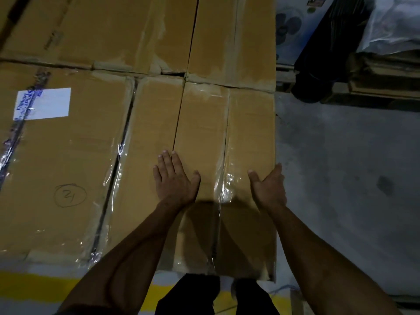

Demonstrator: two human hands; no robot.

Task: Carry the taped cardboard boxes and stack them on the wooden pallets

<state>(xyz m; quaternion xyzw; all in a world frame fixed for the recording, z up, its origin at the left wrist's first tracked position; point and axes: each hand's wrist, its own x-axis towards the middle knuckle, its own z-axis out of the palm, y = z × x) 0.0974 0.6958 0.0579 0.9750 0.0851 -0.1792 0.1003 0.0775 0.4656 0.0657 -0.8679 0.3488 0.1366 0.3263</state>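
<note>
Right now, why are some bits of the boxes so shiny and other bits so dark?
In the head view, the clear tape glares white where light hits it; the arms throw a dark shadow over the near end of the box under the left hand and right hand; the picture is dim and slightly blurred.

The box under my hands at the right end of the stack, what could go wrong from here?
1. The near right box sits at the stack's edge, with bare floor beside it; a push could slide it off.
2. The left hand lies flat and the right hand is open at the edge, so neither grips it.
3. Glossy tape may be slippery.
</note>
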